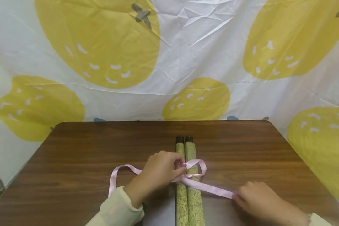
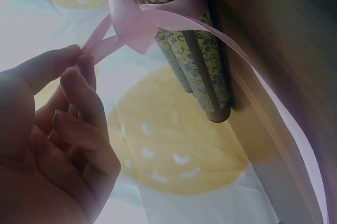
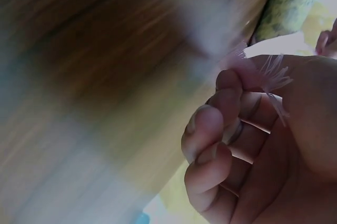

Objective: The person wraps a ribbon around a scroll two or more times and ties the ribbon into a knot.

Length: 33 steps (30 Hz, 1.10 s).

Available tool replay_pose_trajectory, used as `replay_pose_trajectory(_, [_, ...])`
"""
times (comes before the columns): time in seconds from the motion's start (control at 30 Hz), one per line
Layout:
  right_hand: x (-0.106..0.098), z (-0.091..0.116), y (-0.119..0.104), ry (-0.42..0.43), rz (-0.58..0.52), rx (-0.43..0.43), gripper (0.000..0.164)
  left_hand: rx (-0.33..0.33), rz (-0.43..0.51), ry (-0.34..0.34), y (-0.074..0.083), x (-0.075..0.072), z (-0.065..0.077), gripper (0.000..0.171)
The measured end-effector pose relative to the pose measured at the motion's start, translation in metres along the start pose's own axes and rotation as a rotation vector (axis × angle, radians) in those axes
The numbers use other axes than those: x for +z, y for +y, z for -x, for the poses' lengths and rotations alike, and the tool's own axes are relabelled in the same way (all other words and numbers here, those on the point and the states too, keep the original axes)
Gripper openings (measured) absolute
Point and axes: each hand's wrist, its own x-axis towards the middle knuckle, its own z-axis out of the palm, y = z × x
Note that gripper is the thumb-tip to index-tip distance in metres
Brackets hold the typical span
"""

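Observation:
Two green patterned rolls [image 1: 195,201] with dark end caps, scroll-like, lie side by side on the wooden table. A pink satin ribbon [image 1: 210,189] wraps around them and crosses itself on top. My left hand [image 1: 161,168] is over the left roll, pinching a part of the ribbon between thumb and fingertips; the left wrist view shows this pinched ribbon [image 2: 131,21] drawn out from the crossing. Off to the right, my right hand [image 1: 255,201] pinches the ribbon's other stretch, pulled fairly straight. Its frayed end [image 3: 276,79] sticks out from the fingers in the right wrist view.
A loose ribbon length [image 1: 113,180] arches over the table left of my left wrist. Something pale grey [image 1: 161,210] lies under the rolls near the front. Behind the brown table [image 1: 87,150] hangs a white cloth [image 1: 183,62] printed with yellow fruit.

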Motion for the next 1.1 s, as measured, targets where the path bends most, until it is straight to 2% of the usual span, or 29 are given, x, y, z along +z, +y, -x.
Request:
replay_pose_trajectory(0.4, [-0.003,0.015,0.034,-0.058,0.031,0.151,0.037,0.002,0.006,-0.008,-0.003,-0.001,0.0,0.008])
replay_pose_trajectory(1.1, [-0.007,0.046,0.083,-0.123,0.067,0.297,0.027,-0.009,-0.028,-0.001,-0.003,-0.001,-0.001,0.007])
